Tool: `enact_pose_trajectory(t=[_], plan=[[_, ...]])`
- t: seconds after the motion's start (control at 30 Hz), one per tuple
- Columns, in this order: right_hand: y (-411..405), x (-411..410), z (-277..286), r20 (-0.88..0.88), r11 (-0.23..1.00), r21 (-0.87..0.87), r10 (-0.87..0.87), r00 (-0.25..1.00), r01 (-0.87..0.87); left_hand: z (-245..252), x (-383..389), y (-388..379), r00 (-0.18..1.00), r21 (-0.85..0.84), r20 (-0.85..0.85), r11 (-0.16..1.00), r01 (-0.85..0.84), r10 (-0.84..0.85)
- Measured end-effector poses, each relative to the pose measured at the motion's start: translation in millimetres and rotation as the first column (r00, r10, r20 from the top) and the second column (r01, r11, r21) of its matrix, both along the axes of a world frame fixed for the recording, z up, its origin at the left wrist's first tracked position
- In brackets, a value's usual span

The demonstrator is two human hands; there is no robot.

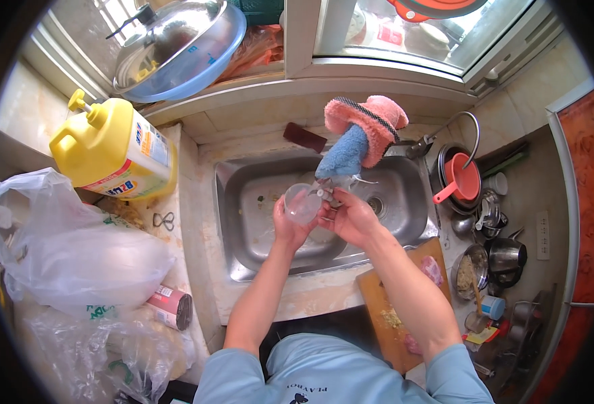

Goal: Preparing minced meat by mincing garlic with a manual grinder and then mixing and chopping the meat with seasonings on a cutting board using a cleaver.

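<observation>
Over the stainless steel sink [256,237], my left hand [289,227] holds a small translucent plastic cup [303,204], its round face tilted up towards me. Close beside it on the right is my right hand [355,217], fingers curled at a small whitish fitting [321,193]. Whether they grip the fitting or only touch it, I cannot tell. Just above my hands hang a blue cloth [345,151] and a pink towel [367,126] with a dark checked edge; what they hang on is mostly hidden. The drain [375,204] lies right of my right hand.
A wooden cutting board [377,303] with raw meat [431,270] overlaps the sink's front right corner. Stacked pans with a red ladle-like scoop [461,177] stand right. On the left are a yellow detergent jug [115,146] and a filled plastic bag [84,252]. A brown sponge-like block [304,137] lies behind the sink.
</observation>
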State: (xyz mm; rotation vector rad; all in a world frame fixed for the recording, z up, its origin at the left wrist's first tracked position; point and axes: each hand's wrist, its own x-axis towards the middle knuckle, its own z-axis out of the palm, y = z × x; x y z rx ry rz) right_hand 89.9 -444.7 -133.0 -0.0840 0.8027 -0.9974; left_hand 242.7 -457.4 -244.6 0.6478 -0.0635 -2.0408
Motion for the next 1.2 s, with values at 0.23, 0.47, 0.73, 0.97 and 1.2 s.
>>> enact_pose_trajectory(t=[0.23,0.47,0.73,0.97,1.2], plan=[[14.5,-15.9,9.3,-0.377,0.995,-0.087,0.007,0.926,-0.043,13.6,-26.2,-30.6,0.984,-0.117,-0.102,0.984,0.133,-0.145],[17.2,-8.4,5.8,-0.465,0.99,-0.131,-0.115,0.878,0.06,4.9,-1.5,-22.8,0.923,-0.107,-0.018,0.919,0.379,-0.383],[-26.6,36.4,-14.3,0.053,0.976,-0.182,-0.112,0.992,0.12,12.2,3.5,-9.7,0.968,-0.082,-0.005,0.965,0.248,-0.249],[-45.9,46.9,-19.6,-0.093,0.968,-0.251,-0.05,0.994,0.025,2.0,30.1,-19.1,0.975,-0.062,-0.155,0.986,0.155,-0.163],[-61.8,40.7,-42.5,-0.12,0.952,-0.279,-0.16,0.98,0.122,-6.8,22.6,-19.1,0.974,0.045,-0.203,0.992,0.114,-0.102]])
